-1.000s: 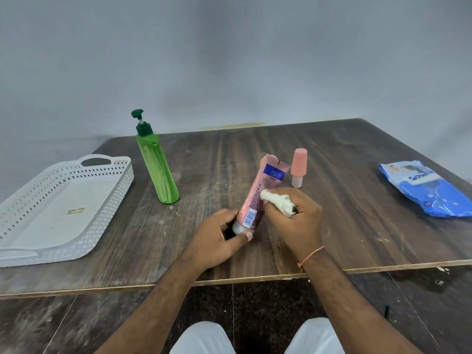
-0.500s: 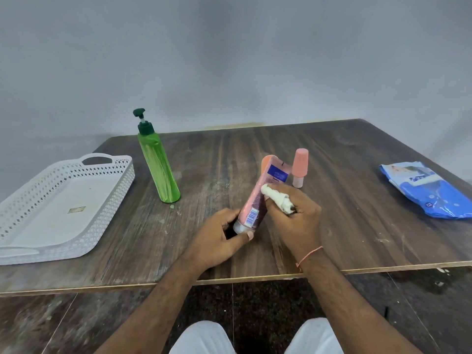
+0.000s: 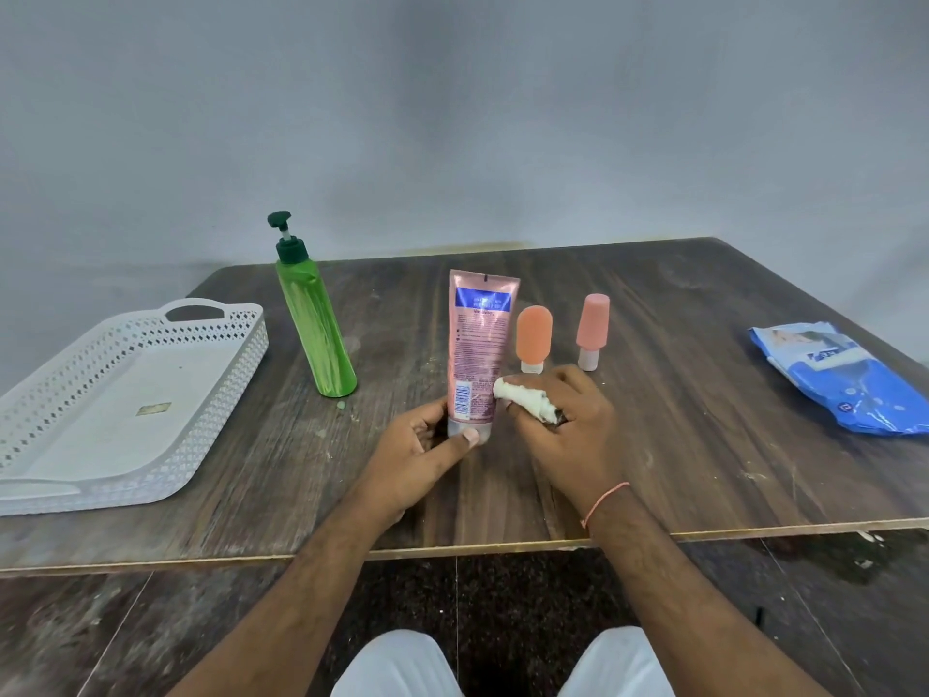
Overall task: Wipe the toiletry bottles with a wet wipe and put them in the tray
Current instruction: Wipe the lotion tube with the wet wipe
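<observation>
**On the worktop: tube upright, wipe against it**

Near the front edge of the worktop [image 3: 704, 460], the left hand [image 3: 427, 455] grips the cap end of the pink tube [image 3: 477, 344], which stands upright. The right hand [image 3: 568, 425] clasps a rolled wipe [image 3: 523, 402] touching the tube's lower side. At nine o'clock sits the white tray [image 3: 221, 394]; the green pump bottle [image 3: 314, 319] stands at ten o'clock.

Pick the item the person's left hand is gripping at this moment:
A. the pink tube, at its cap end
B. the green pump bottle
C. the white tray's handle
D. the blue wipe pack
A. The left hand grips the pink tube at its lower cap end, holding it upright over the table, while the right hand holds the rolled wet wipe against its side.
</observation>
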